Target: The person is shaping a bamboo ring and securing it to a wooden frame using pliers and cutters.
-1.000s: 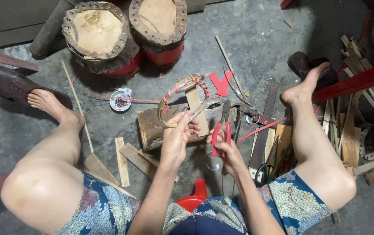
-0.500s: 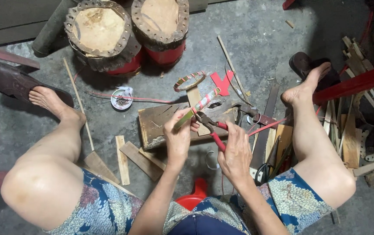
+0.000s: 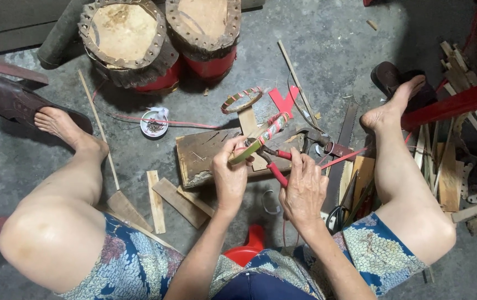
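Here the person sits low over a grey floor with both hands raised above a worn wooden board (image 3: 205, 155). The left hand (image 3: 230, 178) is closed around one end of a flat strip (image 3: 262, 139) wound with red and green bands, thumb and fingers pinching it so that it slants up and away to the right. The right hand (image 3: 304, 189) is curled shut around the red handles of a pair of pliers (image 3: 274, 161), whose dark nose meets the strip just beside the left thumb. Just beyond the hands, on the board's far edge, lies a small wrapped ring (image 3: 241, 100), with a red scrap (image 3: 284, 101) close to its right. Further off, past the ring, stand 2 drums (image 3: 161, 39) with red bases. To the left of the left hand lie several flat wooden slats (image 3: 155, 208), and a small white dish (image 3: 154, 123) sits further out. To the right of the right hand a saw blade (image 3: 343, 150) rests on the floor.
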